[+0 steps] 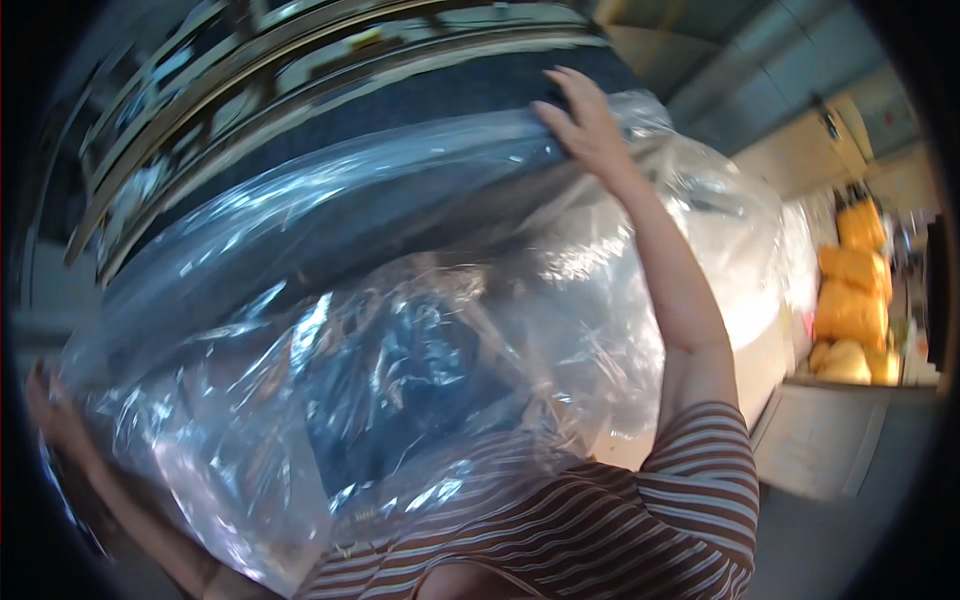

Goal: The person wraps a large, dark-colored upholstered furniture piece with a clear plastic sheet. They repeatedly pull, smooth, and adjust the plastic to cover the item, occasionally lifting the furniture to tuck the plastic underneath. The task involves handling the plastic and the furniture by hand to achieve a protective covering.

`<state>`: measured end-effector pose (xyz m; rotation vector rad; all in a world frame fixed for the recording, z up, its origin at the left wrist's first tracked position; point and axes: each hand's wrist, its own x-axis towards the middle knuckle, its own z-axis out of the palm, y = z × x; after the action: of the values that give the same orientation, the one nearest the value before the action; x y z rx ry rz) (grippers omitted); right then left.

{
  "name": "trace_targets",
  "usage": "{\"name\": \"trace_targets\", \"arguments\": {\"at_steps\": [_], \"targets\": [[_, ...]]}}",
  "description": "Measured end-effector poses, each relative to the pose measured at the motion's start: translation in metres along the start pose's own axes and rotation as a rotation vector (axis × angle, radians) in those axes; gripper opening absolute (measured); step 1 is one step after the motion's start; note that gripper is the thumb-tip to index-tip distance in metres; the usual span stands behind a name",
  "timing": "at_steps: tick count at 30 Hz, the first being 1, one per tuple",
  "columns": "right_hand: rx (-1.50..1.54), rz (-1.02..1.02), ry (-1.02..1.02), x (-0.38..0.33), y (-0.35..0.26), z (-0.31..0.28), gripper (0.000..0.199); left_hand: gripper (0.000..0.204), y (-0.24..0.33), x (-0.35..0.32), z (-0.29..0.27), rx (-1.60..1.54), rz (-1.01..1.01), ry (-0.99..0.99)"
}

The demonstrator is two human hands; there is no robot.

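A large sheet of clear plastic film (430, 330) spreads in wrinkled folds from the machine in front of me down to my striped shirt. Along its far side the film lies over a long dark roll-like shape (350, 225); what that is made of cannot be told. My right hand (590, 130) is open at the roll's far right end, thumb and fingers apart, against the film's upper edge. At the far left, my left hand (62, 415) is beside the film's left edge, its fingers seemingly stretched out, though dim and blurred.
A frame with long parallel rails (330, 60) and a dark surface (470, 85) stands beyond the film. To the right are stacked yellow-orange packages (850, 300), a cardboard-coloured panel (800, 150) and a pale box-like panel (815, 440) near the floor.
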<state>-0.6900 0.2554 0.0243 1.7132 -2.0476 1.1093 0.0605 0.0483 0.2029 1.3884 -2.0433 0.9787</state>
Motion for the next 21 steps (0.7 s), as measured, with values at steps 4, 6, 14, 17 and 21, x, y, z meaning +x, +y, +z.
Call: {"name": "trace_targets", "arguments": {"at_steps": [4,6,14,17,21], "targets": [[0.141,-0.038,-0.36,-0.004,0.002,-0.038,0.02,0.057,0.163,-0.052,0.039,-0.561,-0.075,-0.441],[0.111,-0.051,-0.399,0.003,0.009,-0.051,0.014,0.069,0.143,-0.088,0.091,-0.493,-0.073,-0.47],[0.038,0.042,0.366,0.101,-0.092,-0.092,0.023,0.07,0.135,-0.098,0.099,-0.44,-0.129,-0.46],[-0.401,-0.203,0.219,0.081,-0.063,-0.062,0.038,0.066,0.13,-0.082,0.086,-0.308,-0.34,-0.546],[-0.43,-0.038,-0.357,0.014,0.047,-0.028,0.055,0.062,0.094,-0.076,0.114,-0.219,-0.456,-0.611]]}}
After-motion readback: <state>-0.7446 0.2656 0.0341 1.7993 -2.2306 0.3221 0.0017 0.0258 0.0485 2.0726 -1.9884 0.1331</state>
